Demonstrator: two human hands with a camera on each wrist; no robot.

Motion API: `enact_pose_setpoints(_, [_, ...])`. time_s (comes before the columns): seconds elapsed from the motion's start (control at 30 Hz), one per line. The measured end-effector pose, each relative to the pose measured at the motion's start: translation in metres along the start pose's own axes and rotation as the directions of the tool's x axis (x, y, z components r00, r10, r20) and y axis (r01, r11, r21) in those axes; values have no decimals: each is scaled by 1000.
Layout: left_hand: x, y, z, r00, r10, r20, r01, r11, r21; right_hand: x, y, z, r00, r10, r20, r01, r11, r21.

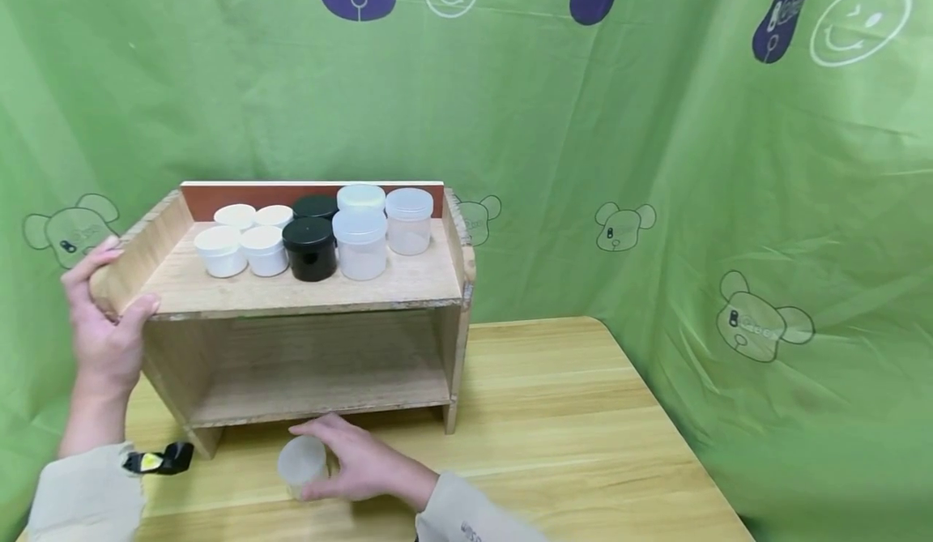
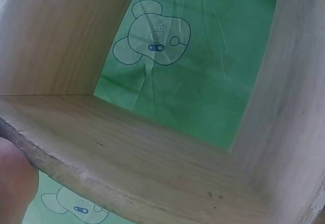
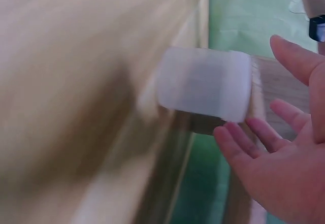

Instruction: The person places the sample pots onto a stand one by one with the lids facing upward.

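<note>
With its thumb over the top board's front corner, my left hand (image 1: pixel 109 331) grips the left side panel of a small wooden shelf (image 1: pixel 306 307). The left wrist view shows the shelf's bare boards (image 2: pixel 127 153) and part of a finger (image 2: pixel 15 178) at the edge. A translucent lidded plastic jar (image 1: pixel 302 463) stands upright on the table in front of the shelf. My right hand (image 1: pixel 360 458) is beside this jar, thumb and fingers spread about its right side. In the right wrist view, the fingers (image 3: pixel 231 148) are extended close to the lid end of the jar (image 3: pixel 198 82).
On the shelf's top board stand several white jars (image 1: pixel 221 252), two black jars (image 1: pixel 309 250) and several translucent jars (image 1: pixel 360 246). The wood-grain table (image 1: pixel 568 428) extends right, its edge slanting down. A green patterned cloth (image 1: pixel 525 121) hangs behind and to the right.
</note>
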State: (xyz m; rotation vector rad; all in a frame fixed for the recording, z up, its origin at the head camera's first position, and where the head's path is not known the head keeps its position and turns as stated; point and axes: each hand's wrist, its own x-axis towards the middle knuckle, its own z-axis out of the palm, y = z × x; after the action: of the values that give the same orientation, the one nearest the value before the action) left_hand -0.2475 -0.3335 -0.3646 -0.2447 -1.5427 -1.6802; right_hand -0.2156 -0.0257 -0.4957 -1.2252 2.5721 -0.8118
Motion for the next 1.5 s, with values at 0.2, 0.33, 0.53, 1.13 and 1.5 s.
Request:
enact_pose_setpoints(0.2, [-1,-1,-2,1000,7,9,-7,1000,8,6,4,23,996,90,14,-90,995,38])
enact_pose_setpoints(0.33, [-2,-2,-2,1000,12,10,-12,1000,-2,10,7,33,995,101,-28,-101,995,6])
enact_pose_setpoints(0.53, [-2,-4,-2,1000,22,14,-22,1000,-16,13,5,34,993,110,-47,-110,994,-1])
enact_pose_setpoints(1.13, [1,-3,-2,1000,26,14,-26,999,27,3,-15,-2,996,-75,-53,70,994,-87])
enact_pose_setpoints(1.5, [0,-5,-1,999,42,18,-42,999,13,-8,-39,-57,986,-109,-126,107,994,-20])
